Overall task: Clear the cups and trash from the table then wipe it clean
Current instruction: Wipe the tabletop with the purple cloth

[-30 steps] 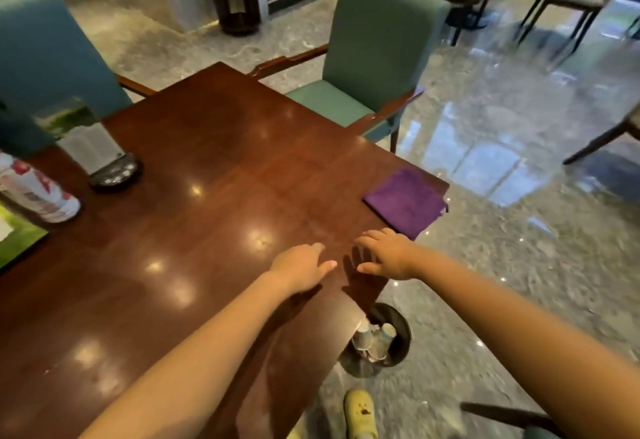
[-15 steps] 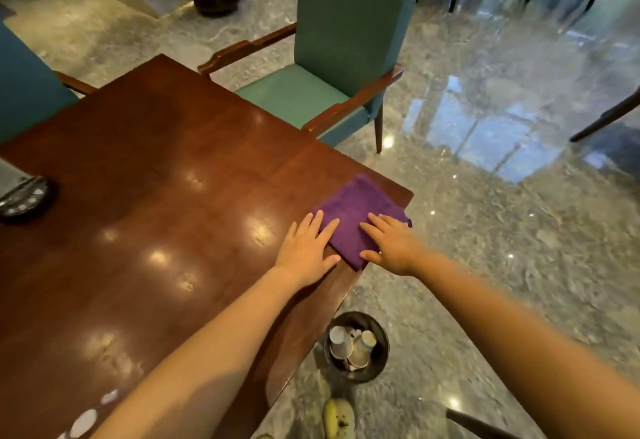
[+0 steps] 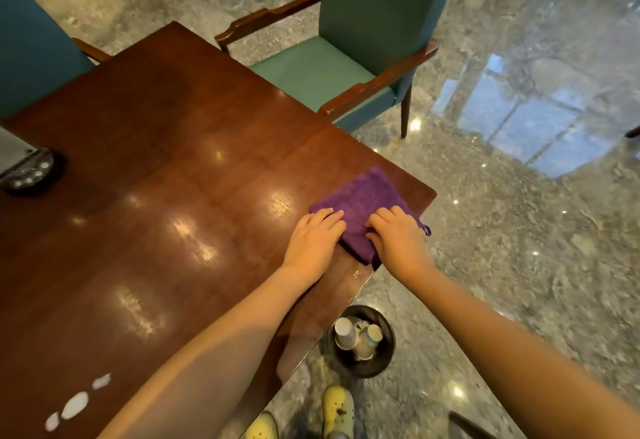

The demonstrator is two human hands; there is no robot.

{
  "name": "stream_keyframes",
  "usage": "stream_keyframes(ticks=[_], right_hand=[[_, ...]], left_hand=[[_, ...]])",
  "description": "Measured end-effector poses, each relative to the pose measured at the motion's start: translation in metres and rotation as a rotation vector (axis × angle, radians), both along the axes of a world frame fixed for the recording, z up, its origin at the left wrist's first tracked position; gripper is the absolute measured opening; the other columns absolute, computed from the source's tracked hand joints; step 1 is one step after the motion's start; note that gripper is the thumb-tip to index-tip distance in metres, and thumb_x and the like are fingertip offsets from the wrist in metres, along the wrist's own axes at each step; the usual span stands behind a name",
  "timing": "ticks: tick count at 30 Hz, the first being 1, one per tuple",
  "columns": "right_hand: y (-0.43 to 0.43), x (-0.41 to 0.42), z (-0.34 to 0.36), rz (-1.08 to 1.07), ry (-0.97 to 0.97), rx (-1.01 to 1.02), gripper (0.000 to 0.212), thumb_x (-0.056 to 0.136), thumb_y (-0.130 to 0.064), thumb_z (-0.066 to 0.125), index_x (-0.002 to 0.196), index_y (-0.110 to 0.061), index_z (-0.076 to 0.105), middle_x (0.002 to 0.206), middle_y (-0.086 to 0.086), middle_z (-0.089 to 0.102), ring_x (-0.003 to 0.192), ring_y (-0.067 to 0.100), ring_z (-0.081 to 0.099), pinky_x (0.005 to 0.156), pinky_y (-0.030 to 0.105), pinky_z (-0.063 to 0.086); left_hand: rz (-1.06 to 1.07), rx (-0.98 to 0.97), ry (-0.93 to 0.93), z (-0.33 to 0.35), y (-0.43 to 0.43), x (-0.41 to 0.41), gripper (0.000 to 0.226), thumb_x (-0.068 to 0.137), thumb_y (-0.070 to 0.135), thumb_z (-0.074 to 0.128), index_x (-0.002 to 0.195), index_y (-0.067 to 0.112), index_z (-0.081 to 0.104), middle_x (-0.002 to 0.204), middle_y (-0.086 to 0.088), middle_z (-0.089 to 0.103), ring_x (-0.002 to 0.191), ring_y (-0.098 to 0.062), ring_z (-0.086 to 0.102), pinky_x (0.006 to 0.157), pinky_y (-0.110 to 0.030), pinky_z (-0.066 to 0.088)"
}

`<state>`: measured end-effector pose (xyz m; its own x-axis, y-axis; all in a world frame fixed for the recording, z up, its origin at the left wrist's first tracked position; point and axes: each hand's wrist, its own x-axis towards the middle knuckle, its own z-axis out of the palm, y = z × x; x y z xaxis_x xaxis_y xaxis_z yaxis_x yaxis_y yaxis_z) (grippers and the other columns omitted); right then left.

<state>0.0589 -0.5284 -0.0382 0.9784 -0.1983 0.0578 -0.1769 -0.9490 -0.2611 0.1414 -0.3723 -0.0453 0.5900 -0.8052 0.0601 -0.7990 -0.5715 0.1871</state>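
Observation:
A folded purple cloth (image 3: 367,196) lies at the right corner of the dark wooden table (image 3: 173,179). Both hands sit on its near edge with fingers curled into the fabric: my left hand (image 3: 313,239) on the left part, my right hand (image 3: 398,236) on the right part, its thumb tucked against the cloth. On the floor below the table edge stands a black bin (image 3: 389,357) holding paper cups (image 3: 344,333) and crumpled trash. White spots (image 3: 74,404) mark the tabletop near its front left.
A black device (image 3: 27,172) rests at the table's left edge. A green armchair (image 3: 346,68) stands close behind the far side, and a blue chair (image 3: 31,47) at the back left. My yellow shoes (image 3: 337,411) are beside the bin on the glossy stone floor.
Both hands moved forward from the table edge onto the purple cloth, and their fingers have curled into it. The view has tilted down and closer.

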Motion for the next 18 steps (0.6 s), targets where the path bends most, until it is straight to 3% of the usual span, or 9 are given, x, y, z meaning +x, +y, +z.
stream_keyframes(ticks=[4, 7, 9, 12, 13, 16, 18], right_hand=[[0.023, 0.012, 0.002, 0.045, -0.008, 0.130, 0.013, 0.077, -0.020, 0.065, 0.084, -0.011, 0.060, 0.087, 0.006, 0.060, 0.082, 0.030, 0.055, 0.068, 0.038, 0.042], [0.049, 0.030, 0.014, 0.179, 0.028, 0.411, 0.044, 0.076, -0.030, 0.047, 0.114, -0.009, 0.054, 0.117, 0.007, 0.056, 0.110, 0.025, 0.050, 0.093, 0.030, 0.036], [0.073, 0.040, 0.033, 0.187, 0.118, 0.745, 0.049, 0.087, -0.023, 0.042, 0.134, -0.013, 0.042, 0.134, 0.000, 0.045, 0.125, 0.015, 0.041, 0.101, 0.019, 0.028], [0.109, 0.043, 0.056, 0.168, 0.195, 1.073, 0.039, 0.099, -0.016, 0.036, 0.138, -0.019, 0.037, 0.134, -0.004, 0.043, 0.127, 0.008, 0.038, 0.090, -0.001, 0.031], [0.122, 0.044, 0.062, 0.181, 0.195, 1.116, 0.040, 0.099, -0.018, 0.037, 0.139, -0.019, 0.037, 0.134, -0.004, 0.044, 0.127, 0.008, 0.040, 0.089, -0.003, 0.032], [0.162, 0.054, 0.082, 0.237, 0.129, 1.107, 0.044, 0.091, -0.026, 0.054, 0.134, -0.024, 0.042, 0.125, -0.010, 0.052, 0.118, 0.007, 0.050, 0.093, 0.013, 0.039], [0.188, 0.066, 0.094, 0.292, 0.063, 1.012, 0.045, 0.088, -0.022, 0.061, 0.131, -0.018, 0.047, 0.120, -0.009, 0.054, 0.111, 0.006, 0.052, 0.086, 0.008, 0.039]], left_hand=[[0.036, -0.095, 0.089, 0.008, 0.025, 0.007, 0.026, 0.077, 0.001, 0.063, 0.103, 0.006, 0.064, 0.117, -0.010, 0.066, 0.117, -0.030, 0.056, 0.089, -0.041, 0.051], [0.056, -0.227, 0.085, 0.027, 0.052, 0.014, 0.026, 0.086, 0.004, 0.049, 0.109, 0.001, 0.061, 0.123, -0.014, 0.061, 0.125, -0.025, 0.043, 0.102, -0.035, 0.039], [0.074, -0.283, -0.016, 0.047, 0.070, 0.021, 0.027, 0.085, 0.011, 0.043, 0.101, 0.002, 0.062, 0.107, -0.016, 0.066, 0.110, -0.020, 0.044, 0.095, -0.031, 0.034], [0.177, -0.276, -0.195, 0.079, 0.101, 0.031, 0.021, 0.084, 0.018, 0.043, 0.093, 0.012, 0.061, 0.089, -0.005, 0.065, 0.091, -0.018, 0.044, 0.078, -0.030, 0.032], [0.201, -0.256, -0.221, 0.088, 0.113, 0.033, 0.021, 0.084, 0.020, 0.043, 0.093, 0.014, 0.061, 0.087, -0.002, 0.064, 0.090, -0.017, 0.043, 0.077, -0.030, 0.030], [0.261, -0.182, -0.208, 0.109, 0.156, 0.036, 0.023, 0.085, 0.026, 0.041, 0.094, 0.018, 0.061, 0.087, 0.001, 0.064, 0.090, -0.019, 0.049, 0.076, -0.032, 0.028], [0.326, -0.123, -0.184, 0.121, 0.191, 0.037, 0.026, 0.086, 0.030, 0.041, 0.097, 0.020, 0.063, 0.088, 0.001, 0.065, 0.091, -0.022, 0.055, 0.076, -0.033, 0.026]])
